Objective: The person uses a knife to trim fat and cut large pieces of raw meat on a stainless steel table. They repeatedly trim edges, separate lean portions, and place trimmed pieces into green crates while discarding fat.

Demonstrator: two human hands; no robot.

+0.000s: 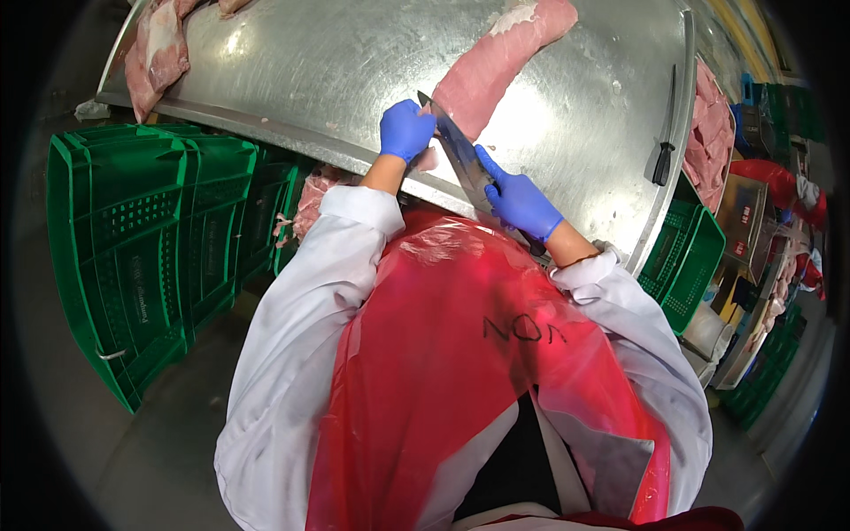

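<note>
A long pale-pink meat loin point(496, 71) lies slanting across the steel table point(310, 66), its near end by the knife. My right hand point(524, 205), in a blue glove, is closed around the handle of a large knife point(462, 159), the index finger stretched along the blade's upper part. The blade points away and to the left, across the near end of the loin. My left hand point(405, 130), also blue-gloved, is closed beside the blade's tip. A small piece of meat point(428, 159) shows just under its fingers and seems held by them.
A second, thin knife point(664, 150) lies at the table's right edge. More meat point(159, 57) hangs over the far left edge. Green crates point(124, 203) stand left of the table; another green crate point(686, 257) and a pile of meat point(708, 133) are at the right.
</note>
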